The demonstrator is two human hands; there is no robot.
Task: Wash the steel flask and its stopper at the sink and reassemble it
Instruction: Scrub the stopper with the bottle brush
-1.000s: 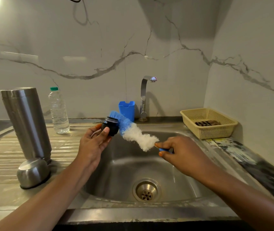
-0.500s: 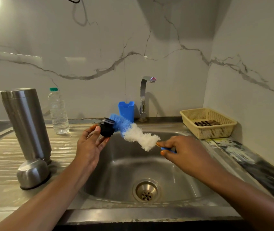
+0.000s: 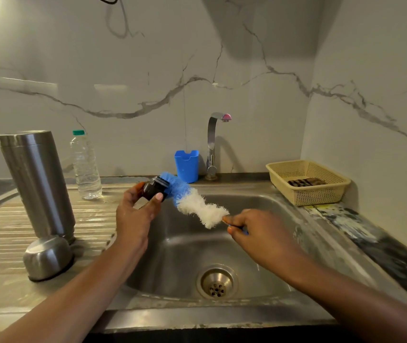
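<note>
A clear plastic bottle (image 3: pixel 86 167) with a green cap stands at the back of the draining board (image 3: pixel 4 231); how full it is cannot be told, and any print on it is too small to read. Next to the tap (image 3: pixel 212 144) sits a blue holder (image 3: pixel 187 165) whose inside is hidden. On the right, a beige basket (image 3: pixel 317 197) holds a dark striped pad (image 3: pixel 306 181). The steel flask (image 3: pixel 36 184) stands on end on the draining board, well to the left of the hands. A steel cup (image 3: pixel 46 258) lies mouth down just in front of it, seemingly touching its foot. The left hand (image 3: pixel 135 216) grasps the black stopper (image 3: pixel 154 190) between thumb and fingers above the left rear edge of the sink (image 3: pixel 185 256). The right hand (image 3: pixel 259 231) is clenched round the blue handle of a bottle brush (image 3: pixel 192 201), which slants up and to the left. The blue bristles at its tip are against the stopper, and the white bristles lie nearer the hand. The steel sink bowl has a round drain (image 3: pixel 217 282) near its front. The walls (image 3: pixel 148 70) are pale marble with grey veins and meet in a corner on the right. Below that corner, a stained counter edge (image 3: pixel 370 238) runs alongside the sink.
</note>
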